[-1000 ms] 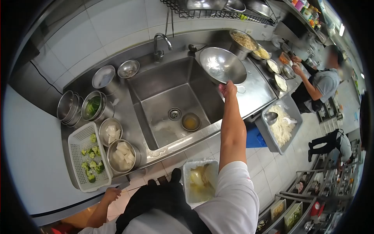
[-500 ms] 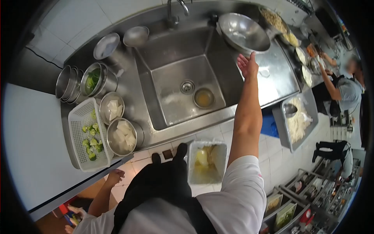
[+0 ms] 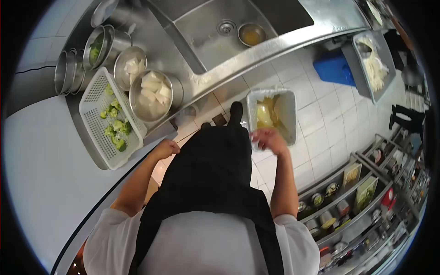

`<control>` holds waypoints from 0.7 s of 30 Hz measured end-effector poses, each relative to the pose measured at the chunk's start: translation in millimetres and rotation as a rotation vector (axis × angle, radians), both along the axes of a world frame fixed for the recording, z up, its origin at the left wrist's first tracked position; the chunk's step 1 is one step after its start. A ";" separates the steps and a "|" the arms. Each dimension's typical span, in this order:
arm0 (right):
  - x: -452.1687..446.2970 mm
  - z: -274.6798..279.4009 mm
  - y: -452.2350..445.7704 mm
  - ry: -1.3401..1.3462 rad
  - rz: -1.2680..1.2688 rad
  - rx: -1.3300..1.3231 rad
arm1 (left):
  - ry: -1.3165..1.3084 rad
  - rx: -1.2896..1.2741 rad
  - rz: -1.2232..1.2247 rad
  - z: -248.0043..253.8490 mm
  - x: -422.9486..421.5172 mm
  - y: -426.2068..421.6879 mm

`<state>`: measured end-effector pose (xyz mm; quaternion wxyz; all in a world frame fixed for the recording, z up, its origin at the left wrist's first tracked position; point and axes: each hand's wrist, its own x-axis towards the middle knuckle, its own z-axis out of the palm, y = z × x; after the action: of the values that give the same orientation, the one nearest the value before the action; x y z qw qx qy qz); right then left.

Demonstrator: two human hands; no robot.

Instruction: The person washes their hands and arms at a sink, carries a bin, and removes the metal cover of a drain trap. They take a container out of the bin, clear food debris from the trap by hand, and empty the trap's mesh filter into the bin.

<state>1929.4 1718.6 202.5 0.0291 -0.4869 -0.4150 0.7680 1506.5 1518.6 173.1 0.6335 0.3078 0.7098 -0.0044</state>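
My left hand (image 3: 166,149) hangs beside the counter edge with its fingers curled in and nothing visible in them. Closest to it are a white perforated basket (image 3: 130,145) of broccoli florets (image 3: 113,120) and a metal bowl (image 3: 145,112) with white block-like pieces (image 3: 155,90). My right hand (image 3: 270,140) is in front of my black apron, its fingers loosely bent and apart, slightly blurred, holding nothing that I can see. In this view it overlaps the near edge of a lined bin (image 3: 289,110) with yellowish waste in it; whether it touches the bin I cannot tell.
The steel sink (image 3: 201,32) lies ahead, with a small bowl of brownish liquid (image 3: 251,35) by its drain. Stacked metal pots (image 3: 68,73) stand at left. A grey tub (image 3: 389,85) and blue container (image 3: 331,71) are at right, above shelving (image 3: 334,201).
My right hand has drawn back from beside the large metal bowl to near my apron. My left hand has moved forward along the counter edge. The view has tilted down.
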 end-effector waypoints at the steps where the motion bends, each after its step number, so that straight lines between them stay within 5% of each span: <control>1: 7.0 -12.4 -41.8 -0.107 0.045 -0.055 | 0.029 0.026 -0.029 0.0 -1.7 -0.9; 6: 47.3 -8.4 -286.3 -0.329 -0.332 -0.365 | 0.173 0.219 -0.160 23.8 -10.6 -24.8; 11: 54.1 25.3 -423.1 -0.083 -0.535 -0.626 | 0.195 0.203 -0.186 34.0 -34.5 -72.4; 15: 33.5 48.3 -441.2 0.060 -0.717 -0.574 | 0.177 0.107 -0.298 50.0 -42.0 -102.9; 19: 24.4 87.9 -428.3 -0.140 -0.428 -0.363 | 0.227 0.019 -0.460 82.0 -42.3 -122.2; 21: 25.2 108.1 -430.6 -0.151 -0.488 -0.430 | 0.251 -0.016 -0.542 102.6 -38.5 -135.9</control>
<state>1954.6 1288.0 310.7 0.0781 -0.6223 -0.1156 0.7703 1468.1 1382.7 275.7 0.5189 0.4781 0.6747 -0.2169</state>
